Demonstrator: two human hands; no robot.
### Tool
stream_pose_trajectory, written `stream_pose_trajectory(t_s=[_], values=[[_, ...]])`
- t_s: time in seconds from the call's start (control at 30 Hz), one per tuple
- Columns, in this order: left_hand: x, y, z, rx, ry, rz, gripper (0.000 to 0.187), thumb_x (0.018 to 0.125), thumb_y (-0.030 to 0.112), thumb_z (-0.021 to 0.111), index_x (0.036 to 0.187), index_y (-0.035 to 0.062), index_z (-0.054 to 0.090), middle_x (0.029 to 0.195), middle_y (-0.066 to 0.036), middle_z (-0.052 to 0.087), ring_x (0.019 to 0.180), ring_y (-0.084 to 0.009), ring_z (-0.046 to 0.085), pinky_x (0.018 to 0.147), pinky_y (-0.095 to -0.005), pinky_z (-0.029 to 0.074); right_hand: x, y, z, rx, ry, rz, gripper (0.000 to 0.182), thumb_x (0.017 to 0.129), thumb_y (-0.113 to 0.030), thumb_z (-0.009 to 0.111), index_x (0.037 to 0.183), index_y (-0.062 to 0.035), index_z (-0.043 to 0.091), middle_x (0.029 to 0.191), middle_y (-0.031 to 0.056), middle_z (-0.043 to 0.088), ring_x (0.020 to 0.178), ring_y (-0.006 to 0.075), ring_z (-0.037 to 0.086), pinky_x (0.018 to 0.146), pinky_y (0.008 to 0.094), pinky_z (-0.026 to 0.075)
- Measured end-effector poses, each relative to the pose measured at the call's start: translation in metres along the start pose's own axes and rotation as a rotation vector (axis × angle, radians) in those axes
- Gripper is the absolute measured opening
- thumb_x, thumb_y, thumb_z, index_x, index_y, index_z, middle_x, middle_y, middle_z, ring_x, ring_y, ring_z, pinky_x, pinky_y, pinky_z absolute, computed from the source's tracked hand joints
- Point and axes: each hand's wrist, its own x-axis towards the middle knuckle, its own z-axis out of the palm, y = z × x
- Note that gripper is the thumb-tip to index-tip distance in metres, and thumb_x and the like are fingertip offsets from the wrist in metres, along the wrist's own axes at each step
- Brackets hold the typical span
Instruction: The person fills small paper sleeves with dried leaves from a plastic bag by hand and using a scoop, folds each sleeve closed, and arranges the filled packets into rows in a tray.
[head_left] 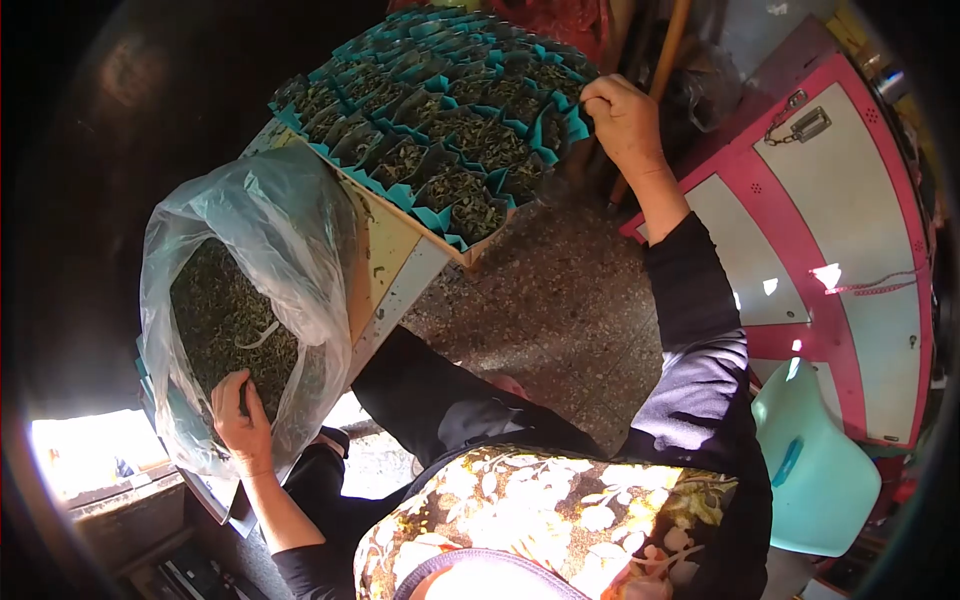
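A clear plastic bag (290, 215) stands open at the left, with a heap of dried green leaves (235, 310) inside. My left hand (240, 420) is at the bag's near side over the leaves, its fingers curled together around a dark pinch of them. Many small teal packets (425, 215), open at the top and filled with dried leaves, stand packed in rows in a shallow box (390, 212). At the box's right corner, my right hand (622, 115) has its fingertips pinched at the edge of a teal packet (575, 122).
The box and bag rest on a light-topped table (405, 285) with leaf crumbs on it. To the right are a pink and white cabinet (840, 190) and a mint-green plastic chair (815, 465). A wooden pole (670, 50) leans behind my right hand above the speckled floor (560, 300).
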Motion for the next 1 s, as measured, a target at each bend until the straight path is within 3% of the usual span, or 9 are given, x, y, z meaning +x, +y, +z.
stream_pose_trajectory(t_s=[0.47, 0.57, 0.67, 0.73, 1.0], values=[[0.003, 0.004, -0.005, -0.026, 0.014, 0.012, 0.016, 0.082, -0.004, 0.057, 0.097, -0.0007, 0.062, 0.093, -0.015, 0.063, 0.087, -0.0309, 0.060, 0.079, -0.0348, 0.047, 0.014, -0.017, -0.010, -0.103, -0.117, -0.047, 0.010, 0.075, -0.001, 0.054, 0.082, -0.0020, 0.061, 0.081, 0.0127, 0.060, 0.075, 0.0310, 0.061, 0.068, 0.0340, 0.049], [0.004, 0.005, -0.005, -0.030, 0.021, 0.010, 0.016, 0.081, -0.003, 0.057, 0.096, -0.0007, 0.062, 0.093, -0.015, 0.063, 0.087, -0.0321, 0.060, 0.078, -0.0363, 0.047, 0.024, -0.024, -0.006, -0.107, -0.086, -0.021, 0.012, 0.076, -0.002, 0.055, 0.085, -0.0022, 0.063, 0.084, 0.0123, 0.062, 0.081, 0.0306, 0.061, 0.072, 0.0347, 0.048], [0.004, 0.006, -0.005, -0.039, 0.027, 0.011, 0.017, 0.080, -0.003, 0.057, 0.095, -0.0006, 0.062, 0.093, -0.016, 0.063, 0.086, -0.0333, 0.059, 0.077, -0.0379, 0.047, 0.038, -0.031, 0.005, -0.166, -0.079, -0.141, 0.014, 0.077, -0.003, 0.056, 0.088, -0.0037, 0.065, 0.087, 0.0116, 0.063, 0.090, 0.0294, 0.060, 0.078, 0.0363, 0.047], [0.004, 0.006, -0.006, -0.046, 0.030, 0.008, 0.017, 0.079, -0.003, 0.057, 0.095, -0.0003, 0.063, 0.093, -0.016, 0.063, 0.086, -0.0333, 0.059, 0.078, -0.0379, 0.047, 0.047, -0.041, 0.012, -0.162, -0.143, -0.206, 0.017, 0.079, -0.005, 0.056, 0.093, -0.0048, 0.066, 0.093, 0.0111, 0.064, 0.097, 0.0290, 0.057, 0.084, 0.0378, 0.046], [0.004, 0.007, -0.011, -0.032, 0.003, -0.013, 0.017, 0.079, -0.003, 0.057, 0.094, 0.0000, 0.062, 0.093, -0.016, 0.063, 0.086, -0.0326, 0.058, 0.077, -0.0381, 0.046, 0.051, -0.038, 0.019, -0.211, -0.344, -0.241, 0.019, 0.081, -0.013, 0.058, 0.091, -0.0024, 0.069, 0.095, 0.0121, 0.066, 0.093, 0.0295, 0.057, 0.083, 0.0374, 0.046]])
